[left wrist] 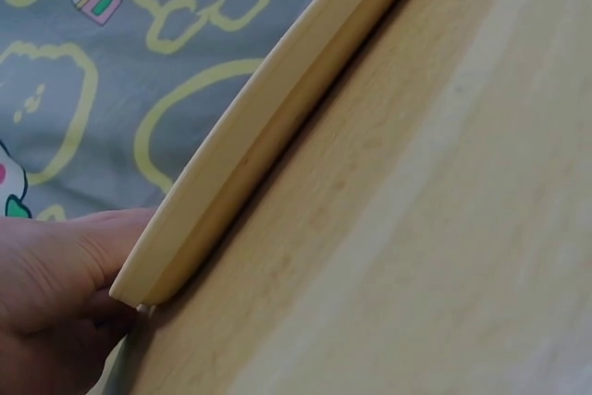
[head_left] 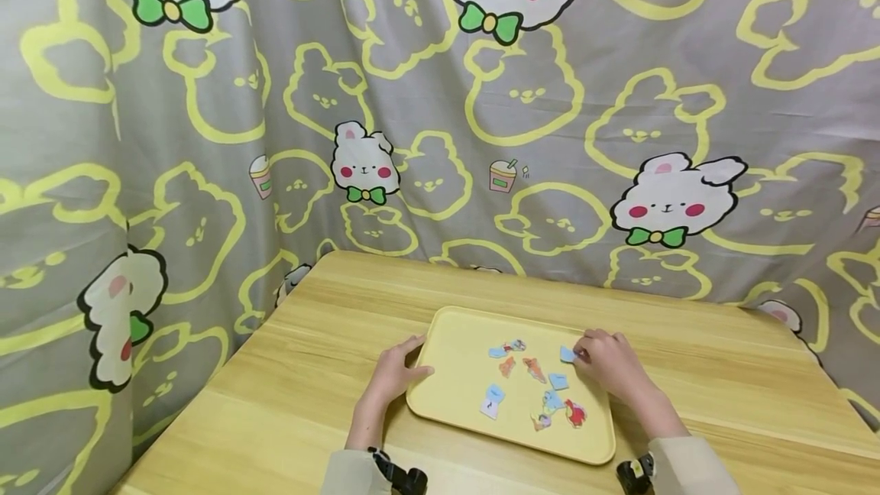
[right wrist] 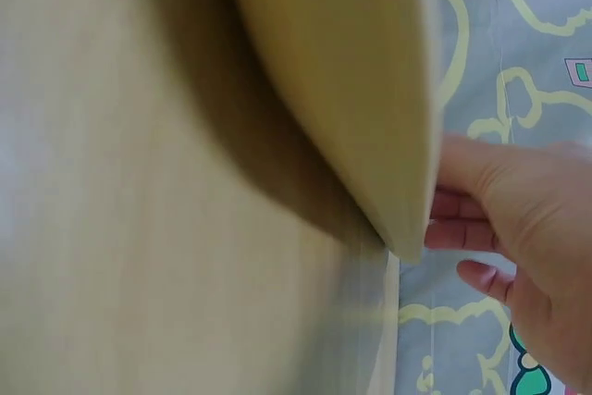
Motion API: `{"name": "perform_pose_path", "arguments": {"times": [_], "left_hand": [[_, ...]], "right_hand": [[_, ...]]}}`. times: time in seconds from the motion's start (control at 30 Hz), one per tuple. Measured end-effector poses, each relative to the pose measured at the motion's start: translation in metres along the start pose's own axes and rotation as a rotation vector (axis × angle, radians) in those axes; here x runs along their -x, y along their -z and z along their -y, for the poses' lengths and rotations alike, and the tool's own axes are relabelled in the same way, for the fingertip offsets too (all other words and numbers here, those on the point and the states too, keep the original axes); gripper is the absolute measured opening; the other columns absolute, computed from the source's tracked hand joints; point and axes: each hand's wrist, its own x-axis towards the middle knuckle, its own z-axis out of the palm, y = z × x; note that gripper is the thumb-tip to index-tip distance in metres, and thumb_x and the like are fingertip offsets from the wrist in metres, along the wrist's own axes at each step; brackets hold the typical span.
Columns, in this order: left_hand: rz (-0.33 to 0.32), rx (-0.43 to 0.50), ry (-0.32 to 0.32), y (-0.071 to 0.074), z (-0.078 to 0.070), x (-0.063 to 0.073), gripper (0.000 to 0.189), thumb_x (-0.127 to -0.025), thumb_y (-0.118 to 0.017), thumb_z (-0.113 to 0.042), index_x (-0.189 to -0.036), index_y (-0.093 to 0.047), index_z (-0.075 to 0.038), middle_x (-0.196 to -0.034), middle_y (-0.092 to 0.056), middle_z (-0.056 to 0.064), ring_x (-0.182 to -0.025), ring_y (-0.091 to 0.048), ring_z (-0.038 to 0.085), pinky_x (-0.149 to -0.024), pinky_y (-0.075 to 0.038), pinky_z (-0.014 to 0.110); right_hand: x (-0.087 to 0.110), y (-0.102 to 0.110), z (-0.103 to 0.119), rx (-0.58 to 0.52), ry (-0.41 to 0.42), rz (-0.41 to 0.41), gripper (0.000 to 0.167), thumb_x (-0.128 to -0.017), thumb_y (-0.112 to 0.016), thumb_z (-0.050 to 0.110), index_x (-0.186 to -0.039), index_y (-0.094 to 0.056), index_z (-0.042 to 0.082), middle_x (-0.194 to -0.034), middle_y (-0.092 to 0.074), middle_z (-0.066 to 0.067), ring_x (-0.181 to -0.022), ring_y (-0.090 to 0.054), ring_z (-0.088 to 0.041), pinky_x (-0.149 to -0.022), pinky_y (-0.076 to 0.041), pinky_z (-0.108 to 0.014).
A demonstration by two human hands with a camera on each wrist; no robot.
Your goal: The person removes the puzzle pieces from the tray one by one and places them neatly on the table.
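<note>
My left hand (head_left: 393,371) grips the left edge of a shallow yellow tray (head_left: 454,334), thumb over the rim and fingers along the outside. In the left wrist view, that hand (left wrist: 55,293) is at the tray's corner. My right hand (head_left: 608,357) is over the tray's far right part, its bent fingertips pinching a small light-blue piece (head_left: 567,354) that they partly cover. In the right wrist view the right hand (right wrist: 527,228) shows beyond the tray wall (right wrist: 351,90), which hides its work. Nearby lie another blue piece (head_left: 558,381) and a red piece (head_left: 575,413).
Several other small cutouts lie on the tray, including an orange one (head_left: 533,369) and a pale lilac one (head_left: 490,408). Beneath is a wood-grain table (head_left: 289,388). A grey curtain (head_left: 426,98) with yellow bear outlines hangs behind and at the left.
</note>
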Motion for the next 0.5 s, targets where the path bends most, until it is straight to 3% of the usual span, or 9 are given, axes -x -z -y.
{"name": "perform_pose_path", "arguments": {"times": [0.27,0.5], "left_hand": [[-0.013,0.006,-0.011,-0.001,0.0032,0.0007,0.062,-0.083,-0.077,-0.019,-0.139,-0.054,-0.007,-0.146,-0.046,0.029,-0.136,-0.041,0.05,-0.113,-0.035,0.061],[-0.018,0.015,-0.016,-0.0018,0.0052,0.0001,0.061,-0.084,-0.077,-0.02,-0.139,-0.055,-0.008,-0.146,-0.047,0.027,-0.136,-0.042,0.048,-0.113,-0.036,0.061]], "right_hand": [[-0.002,0.001,-0.0013,-0.216,-0.097,0.009,0.008,-0.076,-0.077,0.012,-0.083,-0.073,0.011,-0.071,-0.057,0.009,-0.069,-0.05,-0.005,-0.069,-0.035,-0.024],[-0.001,0.0051,0.0028,-0.396,-0.14,-0.001,0.008,-0.079,-0.076,0.009,-0.086,-0.072,0.007,-0.074,-0.058,0.006,-0.071,-0.048,-0.006,-0.059,-0.044,-0.017]]}}
